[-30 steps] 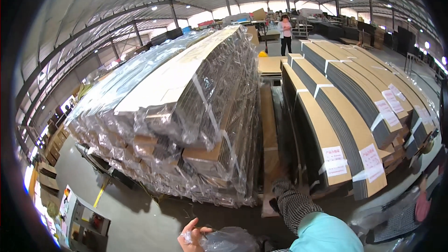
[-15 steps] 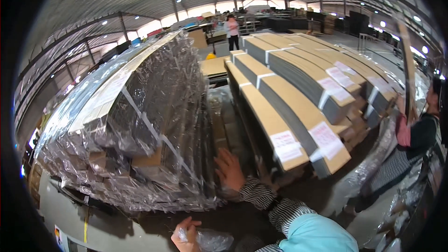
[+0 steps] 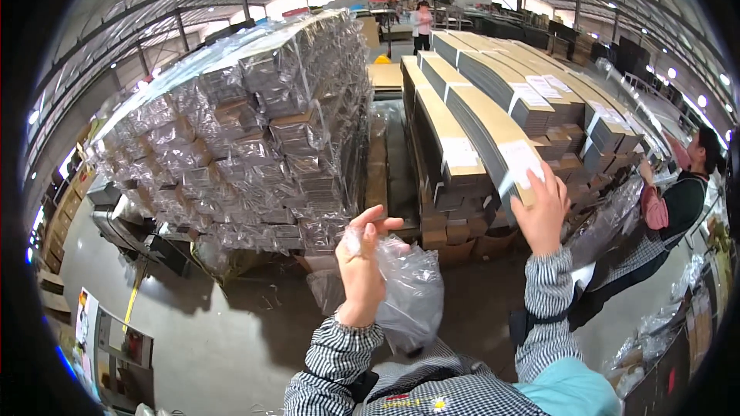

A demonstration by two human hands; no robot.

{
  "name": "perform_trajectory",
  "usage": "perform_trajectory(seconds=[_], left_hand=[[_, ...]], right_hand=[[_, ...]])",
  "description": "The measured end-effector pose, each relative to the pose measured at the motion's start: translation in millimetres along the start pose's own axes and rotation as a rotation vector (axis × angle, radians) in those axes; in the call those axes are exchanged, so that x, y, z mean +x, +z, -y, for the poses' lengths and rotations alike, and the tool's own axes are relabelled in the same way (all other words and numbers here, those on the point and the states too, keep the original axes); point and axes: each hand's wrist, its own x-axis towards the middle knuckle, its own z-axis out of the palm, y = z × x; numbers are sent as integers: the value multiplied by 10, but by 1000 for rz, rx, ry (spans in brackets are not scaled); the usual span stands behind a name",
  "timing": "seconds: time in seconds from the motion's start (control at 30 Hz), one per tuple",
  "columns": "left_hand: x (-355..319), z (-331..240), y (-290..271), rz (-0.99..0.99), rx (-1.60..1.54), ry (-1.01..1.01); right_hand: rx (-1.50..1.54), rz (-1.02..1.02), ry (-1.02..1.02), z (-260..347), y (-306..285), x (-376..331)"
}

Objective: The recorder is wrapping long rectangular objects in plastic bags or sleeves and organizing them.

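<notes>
My left hand [image 3: 361,273] is raised in front of the wrapped stack, its fingers bent around a piece of clear plastic film. A large bunch of the plastic film [image 3: 414,293] hangs beside that hand, in front of my apron. My right hand [image 3: 542,212] has its fingers apart at the near end of a long strapped bundle of cardboard strips [image 3: 474,112]. Its fingertips reach the white label [image 3: 519,160] there; whether they press on it I cannot tell. To the left, a tall stack of cardboard bundles [image 3: 254,146] is covered in clear film.
A narrow gap [image 3: 397,162] runs between the two stacks. On the right a co-worker [image 3: 674,208] stands by the unwrapped bundles, near more loose film. Another person [image 3: 422,27] is farther back. A printed board on a stand [image 3: 112,331] is at the lower left.
My right hand has moved from the gap between the stacks to the labelled bundle end on the right. My left hand has risen with the plastic film. The view has shifted.
</notes>
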Motion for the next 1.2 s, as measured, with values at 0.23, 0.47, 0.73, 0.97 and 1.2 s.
perform_trajectory(seconds=[0.23, 0.47, 0.73, 0.97, 1.2], left_hand=[[-380, 166, 502, 56, 22, 34], [-735, 233, 860, 308, 162, 21], [-647, 667, 986, 351, 274, -187], [-760, 874, 1208, 333, 168, 27], [-649, 882, 1239, 293, 249, 40]], right_hand=[[964, 377, -155, 773, -725, -803], [991, 59, -173, 170, -907, -753], [1810, 192, 65, -336, -794, -713], [1555, 454, 394, -763, -599, -718], [1621, 882, 625, -996, -524, -684]])
